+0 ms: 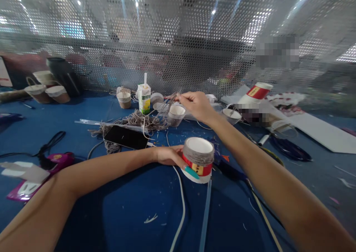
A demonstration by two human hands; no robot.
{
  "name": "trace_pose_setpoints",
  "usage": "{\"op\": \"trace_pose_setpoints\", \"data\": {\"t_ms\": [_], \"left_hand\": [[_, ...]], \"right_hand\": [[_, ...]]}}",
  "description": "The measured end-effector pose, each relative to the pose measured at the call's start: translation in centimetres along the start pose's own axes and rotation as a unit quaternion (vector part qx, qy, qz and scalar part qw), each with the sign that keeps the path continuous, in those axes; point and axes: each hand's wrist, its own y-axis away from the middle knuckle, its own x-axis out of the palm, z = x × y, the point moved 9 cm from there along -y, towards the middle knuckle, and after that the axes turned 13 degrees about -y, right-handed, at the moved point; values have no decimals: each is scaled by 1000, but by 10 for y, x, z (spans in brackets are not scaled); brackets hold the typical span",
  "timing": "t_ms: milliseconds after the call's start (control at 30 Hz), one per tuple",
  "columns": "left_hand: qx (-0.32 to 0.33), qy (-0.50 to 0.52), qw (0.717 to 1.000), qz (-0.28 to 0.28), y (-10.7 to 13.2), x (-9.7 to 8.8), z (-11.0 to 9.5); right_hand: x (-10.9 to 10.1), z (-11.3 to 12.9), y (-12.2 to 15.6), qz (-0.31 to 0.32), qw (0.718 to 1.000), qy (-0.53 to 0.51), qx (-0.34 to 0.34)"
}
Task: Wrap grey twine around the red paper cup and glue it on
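Note:
My left hand [171, 156] grips an upside-down paper cup [198, 159] on the blue table, thumb across its red band. Grey twine is wound round the cup's upper part. My right hand [196, 104] is stretched out farther back, fingers pinched on a strand of grey twine [162, 109] that runs down to a loose heap of twine [136, 122]. A black phone [126, 137] lies beside that heap, just behind my left wrist.
A small milk carton with a straw [144, 98] and several twine-wrapped cups [175, 114] stand behind. A glue stick [205, 215] and a white cable [182, 203] lie in front. A perforated metal screen [178, 51] closes the back. A glue gun [57, 159] lies left.

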Motion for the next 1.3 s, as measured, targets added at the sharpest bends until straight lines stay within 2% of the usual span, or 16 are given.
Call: {"op": "trace_pose_setpoints", "data": {"t_ms": [167, 267, 333, 433, 500, 600, 700, 733, 833, 900, 967, 1033, 1067, 1167, 1233, 1300], "left_hand": [[13, -26, 999, 24, 0, 5, -5], [28, -112, 993, 27, 3, 8, -19], [67, -228, 971, -3, 5, 5, -34], [97, -405, 907, -53, 6, -1, -46], [75, -460, 882, -77, 4, -8, -43], [18, -485, 871, -84, 3, -16, -37], [-50, -535, 839, -87, 10, -22, -49], [-74, -576, 807, -106, 16, -25, -60], [-154, -720, 661, -141, 37, -25, -101], [-187, -770, 564, -234, 55, -27, -138], [-182, -802, 461, -335, 72, -27, -172], [-191, -817, 391, -378, 82, -34, -184], [-213, -820, 385, -365, 83, -43, -179], [-301, -784, 454, -299, 86, -82, -151], [-299, -774, 484, -278, 87, -96, -146], [-272, -773, 498, -284, 90, -101, -155]], "right_hand": [[-6, -14, -2, -13, 997, -21, 66], [-5, -15, 4, 0, 995, -32, 92], [-5, -16, 8, 14, 994, -38, 104], [-7, -16, 14, 28, 992, -46, 114], [-8, -15, 16, 37, 991, -49, 115], [-9, -12, 19, 52, 991, -51, 115], [-11, -9, 21, 61, 990, -48, 116], [-12, -8, 22, 62, 990, -47, 116], [-14, -7, 24, 66, 990, -49, 115], [-14, -7, 24, 72, 990, -53, 112], [-14, -6, 24, 79, 989, -57, 110], [-13, -5, 23, 80, 989, -59, 109], [-13, -5, 23, 79, 989, -59, 109], [-13, -6, 22, 75, 989, -56, 113], [-14, -10, 22, 76, 988, -52, 121], [-16, -15, 22, 75, 987, -46, 136]]}}
